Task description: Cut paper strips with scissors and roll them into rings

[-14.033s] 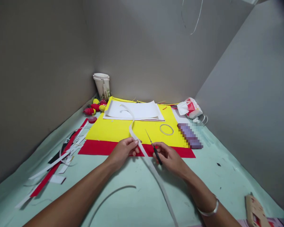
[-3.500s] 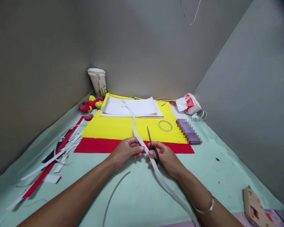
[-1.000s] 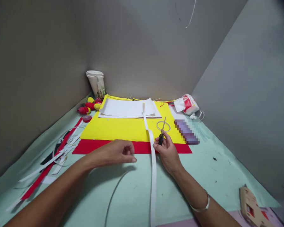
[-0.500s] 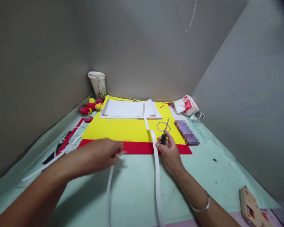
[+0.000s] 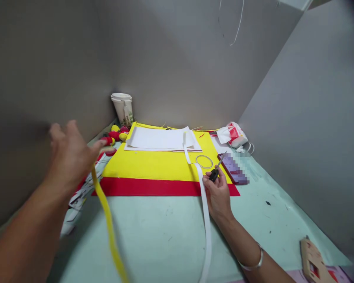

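My left hand (image 5: pixel 72 157) is over the left side of the table with its fingers spread, slightly blurred. A long yellow strip (image 5: pixel 107 212) hangs from beside its thumb side toward the near edge; its upper end is partly hidden by the hand. My right hand (image 5: pixel 220 194) holds small black-handled scissors (image 5: pixel 214 175), the pointed blade angled up and right. Between its thumb and fingers runs a long white strip (image 5: pixel 205 220), creased, with its far end over white sheets (image 5: pixel 162 137) and its near end dropping toward me.
Yellow (image 5: pixel 153 165) and red sheets (image 5: pixel 150 186) lie mid-table, with a ring (image 5: pixel 204 161) on the yellow. A phone (image 5: pixel 234 169) and tissue pack (image 5: pixel 236 134) are at right. Cup (image 5: pixel 122 108), red-yellow balls (image 5: pixel 115 135) and scraps (image 5: pixel 79 200) stand left; a beige tool (image 5: pixel 315 259) lies near right.
My left hand has swung left and its fingers have spread. The strip by it now shows yellow rather than white. My right hand has shifted slightly right, tilting the scissors rightward.
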`<control>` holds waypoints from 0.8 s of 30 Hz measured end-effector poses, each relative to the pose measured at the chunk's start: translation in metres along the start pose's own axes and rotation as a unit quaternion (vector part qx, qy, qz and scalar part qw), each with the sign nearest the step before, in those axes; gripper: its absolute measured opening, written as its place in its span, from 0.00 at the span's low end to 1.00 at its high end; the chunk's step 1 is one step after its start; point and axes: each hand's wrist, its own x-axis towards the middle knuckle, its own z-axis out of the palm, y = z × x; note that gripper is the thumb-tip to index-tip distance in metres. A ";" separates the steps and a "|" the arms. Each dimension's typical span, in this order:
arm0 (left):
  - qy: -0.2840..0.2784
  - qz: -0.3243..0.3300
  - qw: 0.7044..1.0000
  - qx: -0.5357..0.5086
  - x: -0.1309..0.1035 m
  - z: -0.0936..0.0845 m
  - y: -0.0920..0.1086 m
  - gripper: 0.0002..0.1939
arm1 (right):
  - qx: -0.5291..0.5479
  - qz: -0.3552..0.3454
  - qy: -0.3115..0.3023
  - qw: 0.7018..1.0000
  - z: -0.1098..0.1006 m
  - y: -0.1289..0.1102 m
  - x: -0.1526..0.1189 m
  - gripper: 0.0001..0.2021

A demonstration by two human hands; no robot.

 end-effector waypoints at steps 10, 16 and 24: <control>-0.279 0.106 0.954 0.036 -0.057 0.110 0.055 0.24 | -0.004 0.009 0.000 1.000 -0.001 0.005 0.003 0.36; -0.410 0.203 0.868 0.195 -0.090 0.171 0.056 0.16 | 0.007 0.017 -0.004 1.000 0.001 0.002 0.002 0.36; -0.419 0.224 0.864 0.165 -0.094 0.181 0.052 0.22 | 0.025 0.028 0.000 0.999 0.002 -0.003 0.001 0.33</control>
